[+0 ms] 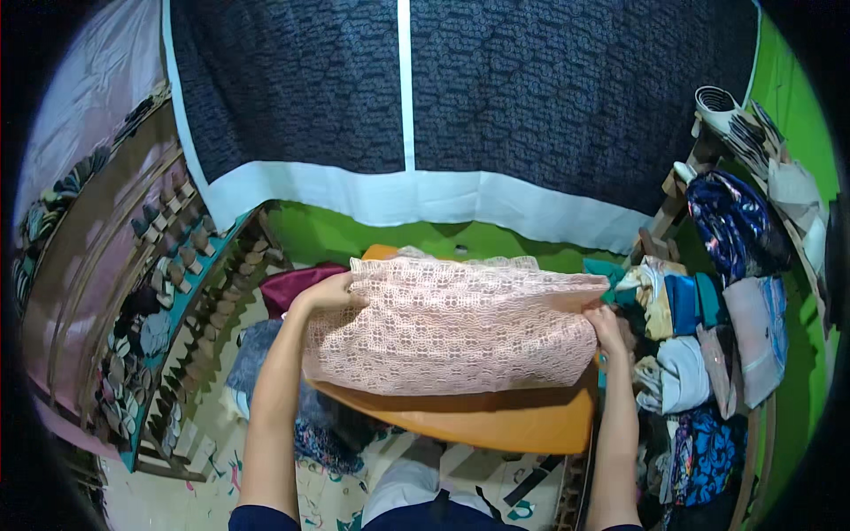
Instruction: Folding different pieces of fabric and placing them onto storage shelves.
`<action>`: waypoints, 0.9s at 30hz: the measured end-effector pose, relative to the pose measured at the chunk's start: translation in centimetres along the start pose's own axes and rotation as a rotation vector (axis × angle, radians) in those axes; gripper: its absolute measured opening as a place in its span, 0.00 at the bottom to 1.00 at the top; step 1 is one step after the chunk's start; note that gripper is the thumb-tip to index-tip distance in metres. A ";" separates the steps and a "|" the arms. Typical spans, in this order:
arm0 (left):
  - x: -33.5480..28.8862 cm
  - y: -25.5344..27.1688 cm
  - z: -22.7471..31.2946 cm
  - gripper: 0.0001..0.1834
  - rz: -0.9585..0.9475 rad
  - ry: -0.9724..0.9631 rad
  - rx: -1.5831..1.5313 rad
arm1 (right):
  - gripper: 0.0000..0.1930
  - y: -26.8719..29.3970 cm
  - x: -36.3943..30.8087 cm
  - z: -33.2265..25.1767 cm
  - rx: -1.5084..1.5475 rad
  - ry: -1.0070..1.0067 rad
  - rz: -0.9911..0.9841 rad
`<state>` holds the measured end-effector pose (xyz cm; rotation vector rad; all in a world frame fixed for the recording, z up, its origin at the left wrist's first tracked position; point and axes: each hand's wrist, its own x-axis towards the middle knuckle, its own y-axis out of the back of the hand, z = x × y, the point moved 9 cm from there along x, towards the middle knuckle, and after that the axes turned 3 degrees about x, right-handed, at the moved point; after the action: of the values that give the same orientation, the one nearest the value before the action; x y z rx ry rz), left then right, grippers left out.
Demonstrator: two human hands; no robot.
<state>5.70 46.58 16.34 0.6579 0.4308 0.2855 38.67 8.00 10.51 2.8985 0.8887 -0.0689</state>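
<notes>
A pale pink lace cloth (452, 332) with an openwork pattern stretches between my hands, over an orange board (496, 420). My left hand (332, 294) is at its upper left part, the fingers partly hidden by the lace. At the right end my right hand (606, 326) is closed on the cloth's edge. The upper layer gapes a little near that hand, so the cloth looks folded or doubled. Most of the board's far side is covered by the lace.
On the left, a wooden rack (190, 257) holds shoes or shoe forms. Folded fabrics (682, 372) are piled at the right. Dark red cloth (297, 285) and grey-blue cloth (252, 358) lie left of the board. Scraps litter the floor (212, 442). A dark patterned curtain (292, 88) hangs behind.
</notes>
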 end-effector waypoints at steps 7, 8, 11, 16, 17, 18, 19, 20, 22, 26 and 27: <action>13.3 -0.2 -4.8 0.41 -0.011 0.117 0.397 | 0.17 -1.9 10.9 7.2 -0.295 -0.047 0.037; 14.7 -1.6 -5.3 0.38 -0.038 0.173 0.472 | 0.18 -0.5 11.7 9.6 -0.430 -0.079 0.088; 14.3 -2.5 -9.1 0.30 0.037 0.400 0.577 | 0.18 -5.1 11.8 11.0 -0.725 -0.203 0.139; 10.3 -10.3 7.7 0.27 0.344 -0.492 0.596 | 0.18 -0.9 10.5 11.7 -0.911 -0.132 0.342; 8.5 -12.4 8.7 0.27 0.356 -0.646 0.636 | 0.19 -2.4 10.7 11.7 -0.904 -0.280 0.263; 8.6 -13.2 8.2 0.27 0.355 -0.629 0.638 | 0.19 -4.5 10.5 10.1 -0.904 -0.281 0.245; 9.7 -14.2 7.3 0.28 0.340 -0.574 0.668 | 0.19 -5.8 9.9 5.2 -1.042 -0.008 0.468; 10.7 -14.9 6.4 0.28 0.327 -0.514 0.697 | 0.20 -8.0 8.3 1.0 -1.157 0.281 0.685; 11.7 -15.7 5.9 0.29 0.320 -0.527 0.655 | 0.22 -13.2 6.2 -1.1 -0.824 0.507 0.419; 11.3 -15.8 4.0 0.30 0.313 -0.490 0.680 | 0.24 -24.3 4.4 0.4 -1.185 0.514 -0.199; 12.0 -16.1 4.0 0.31 0.303 -0.489 0.629 | 0.25 -24.0 5.2 1.9 -1.224 0.491 -0.207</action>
<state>20.03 36.94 5.30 1.3766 -0.0667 0.2630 29.50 30.41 6.09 1.6710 0.8327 0.8649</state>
